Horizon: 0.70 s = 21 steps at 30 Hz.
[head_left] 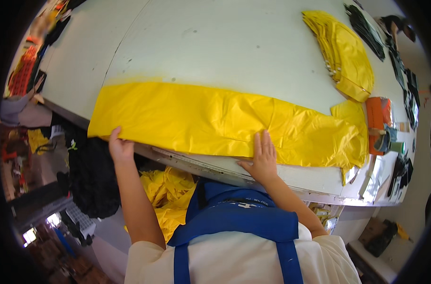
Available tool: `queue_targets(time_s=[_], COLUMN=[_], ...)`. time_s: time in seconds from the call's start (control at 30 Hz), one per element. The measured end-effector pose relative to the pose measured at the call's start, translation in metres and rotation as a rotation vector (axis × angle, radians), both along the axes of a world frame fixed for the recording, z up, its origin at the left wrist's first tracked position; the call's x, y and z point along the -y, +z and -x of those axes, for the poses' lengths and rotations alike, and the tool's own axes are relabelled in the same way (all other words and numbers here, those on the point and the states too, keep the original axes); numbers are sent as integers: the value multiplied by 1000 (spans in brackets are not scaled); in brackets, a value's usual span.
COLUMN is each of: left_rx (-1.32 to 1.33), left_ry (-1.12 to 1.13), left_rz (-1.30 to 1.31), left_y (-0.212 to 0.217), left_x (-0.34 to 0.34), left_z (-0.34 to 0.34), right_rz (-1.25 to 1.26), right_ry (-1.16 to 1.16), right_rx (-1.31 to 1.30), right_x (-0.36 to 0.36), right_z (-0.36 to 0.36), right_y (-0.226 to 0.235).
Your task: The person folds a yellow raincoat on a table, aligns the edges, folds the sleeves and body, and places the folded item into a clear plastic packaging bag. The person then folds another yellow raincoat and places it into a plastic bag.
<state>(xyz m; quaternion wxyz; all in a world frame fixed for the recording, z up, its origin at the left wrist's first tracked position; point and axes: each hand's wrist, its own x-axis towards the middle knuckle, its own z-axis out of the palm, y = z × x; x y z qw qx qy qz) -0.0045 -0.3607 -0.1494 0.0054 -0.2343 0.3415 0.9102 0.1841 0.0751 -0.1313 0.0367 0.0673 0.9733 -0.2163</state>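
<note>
A long strip of shiny yellow plastic-like fabric point(177, 113) lies folded across the near side of the table, wrinkled and bunched toward its right end. My left hand point(121, 147) is closed on its near edge by the left corner, with some fingers hidden beneath the fabric. Flat on the near edge, right of the middle, rests my right hand point(263, 158), fingers stretched out and thumb apart.
A pale table point(215, 42) fills the upper view. At the back right is a stack of folded yellow pieces point(350, 61), with an orange box point(377, 113) nearer. Yellow fabric point(165, 189) is heaped below the table edge, beside a black bundle point(92, 175). Another person's arm point(31, 106) shows at left.
</note>
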Motion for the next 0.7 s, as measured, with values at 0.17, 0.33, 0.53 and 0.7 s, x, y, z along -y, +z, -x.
queue_targets(time_s=[0.17,0.33,0.53,0.7], left_rx=[-531,-895,-1190,-1207], left_ry=[-34,-792,-1359,-1447], left_rz=[317,733,1305,1552], left_y=[203,277,131,11], left_x=[-156,-382,-581,-598], left_z=[6,-33,-139,-153], right_rz=[22,171,341,516], right_ry=[52,256,326,400], right_rx=[-8,-132,-154,-178], right_x=[15,36,45,25], right_z=[-5,-6,-10,-25], right_y=[-18,-45,-53,0])
